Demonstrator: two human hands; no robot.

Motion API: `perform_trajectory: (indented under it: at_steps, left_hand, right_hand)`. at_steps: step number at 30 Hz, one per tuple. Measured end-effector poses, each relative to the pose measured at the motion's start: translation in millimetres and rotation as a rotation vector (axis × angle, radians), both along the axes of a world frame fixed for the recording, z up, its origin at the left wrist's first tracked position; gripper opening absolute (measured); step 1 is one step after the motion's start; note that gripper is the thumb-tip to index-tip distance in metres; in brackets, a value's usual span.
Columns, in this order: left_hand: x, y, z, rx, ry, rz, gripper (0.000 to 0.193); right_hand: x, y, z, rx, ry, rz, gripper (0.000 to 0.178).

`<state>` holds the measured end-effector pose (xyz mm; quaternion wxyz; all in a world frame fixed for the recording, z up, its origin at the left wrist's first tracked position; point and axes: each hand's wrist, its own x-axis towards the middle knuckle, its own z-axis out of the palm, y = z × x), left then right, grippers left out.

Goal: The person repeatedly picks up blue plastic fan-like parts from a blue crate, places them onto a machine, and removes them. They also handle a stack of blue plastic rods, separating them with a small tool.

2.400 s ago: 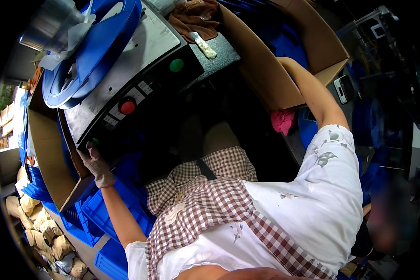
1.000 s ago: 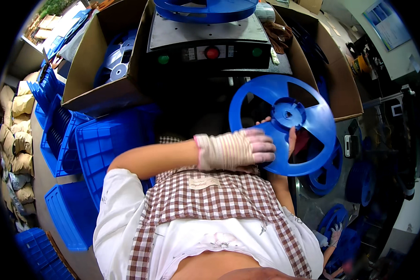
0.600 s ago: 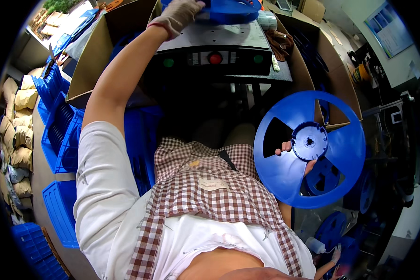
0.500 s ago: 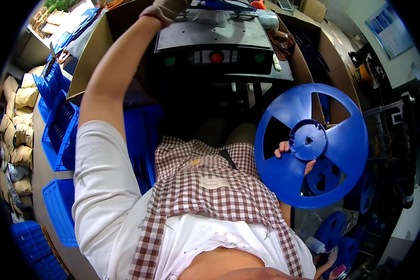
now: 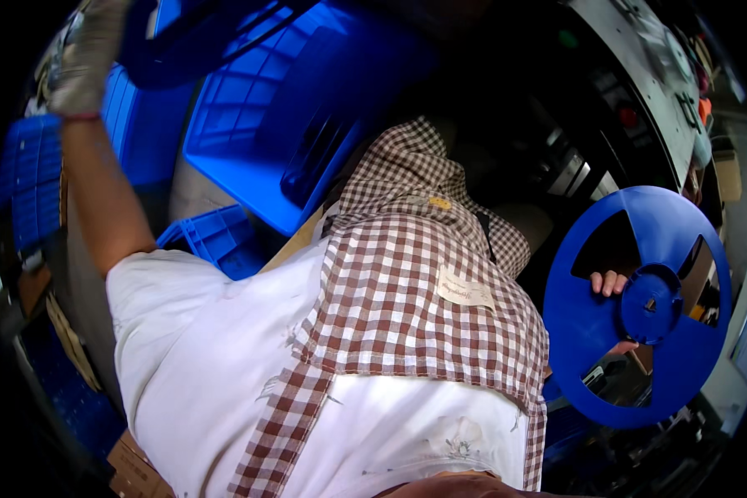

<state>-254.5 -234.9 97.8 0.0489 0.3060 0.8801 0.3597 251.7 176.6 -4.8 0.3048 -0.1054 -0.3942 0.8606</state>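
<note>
While gripping a round, spoked blue plastic reel [image 5: 639, 307] in right hand [image 5: 610, 286], raises gloved left hand [image 5: 87, 54] beside ribbed blue crates [image 5: 299, 108], grip unclear.

Blue crates [image 5: 249, 124], seemingly on the floor

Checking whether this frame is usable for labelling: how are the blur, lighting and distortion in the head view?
Head view: strong fisheye bending and a black rim; the gloved left hand at the top-left edge is motion-smeared; the blue reel held by the right hand is sharp; the machine behind lies in deep shadow.
</note>
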Motion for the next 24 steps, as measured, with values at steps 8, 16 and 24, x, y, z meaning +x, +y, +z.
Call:
perform_trajectory:
  at_steps: [8, 16, 24]
  left_hand:
    - [38.2, -88.0, -285.3, -0.411, -0.151, 0.381, 0.016]
    - [96.3, -94.8, -374.4, -0.712, -0.243, 0.429, 0.022]
    - [23.3, -29.4, -282.0, -0.592, -0.107, 0.108, 0.037]
  right_hand:
    - [-0.6, 18.4, 11.9, -0.034, 0.022, 0.046, 0.087]
    - [-5.3, 8.5, -7.8, -0.076, 0.092, 0.026, 0.087]
    - [-8.1, 2.5, -3.3, -0.048, 0.169, -0.040, 0.084]
